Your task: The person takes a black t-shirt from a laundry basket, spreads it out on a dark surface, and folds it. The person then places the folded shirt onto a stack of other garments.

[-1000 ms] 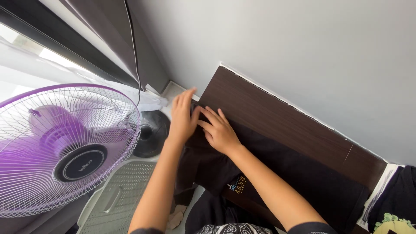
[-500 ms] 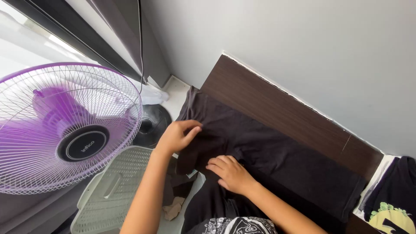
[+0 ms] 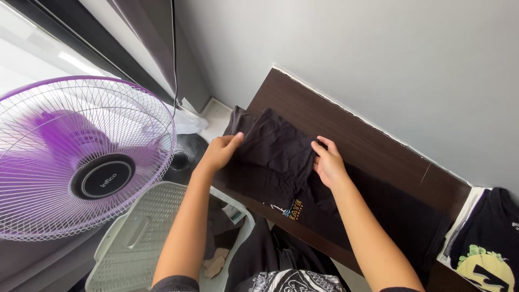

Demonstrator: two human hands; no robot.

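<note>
At nine o'clock a purple fan (image 3: 81, 157) stood behind its white wire guard, close to the window. Below it, toward seven o'clock, lay a pale plastic basket (image 3: 138, 243) with slotted walls, some dark cloth and a tan scrap inside. A black cord (image 3: 174, 48) hung down the wall at eleven o'clock.

Near the middle, the left hand (image 3: 219, 153) gripped the left edge of a black shirt (image 3: 275, 148), fingers curled over the fabric. The shirt lay partly folded on a dark brown wooden board (image 3: 346, 135) that ran from twelve o'clock down toward four o'clock along the grey wall. A small printed patch of orange and pale blue showed on the shirt's lower part, at six o'clock from the fold. The right hand (image 3: 328, 164) pinched the right edge of the folded flap, thumb and fingers closed on the cloth. The two hands were apart, with the folded flap stretched between them.

At four o'clock, at the far right end of the board, another dark shirt (image 3: 486, 254) with a yellow and green print lay over a white cloth.
</note>
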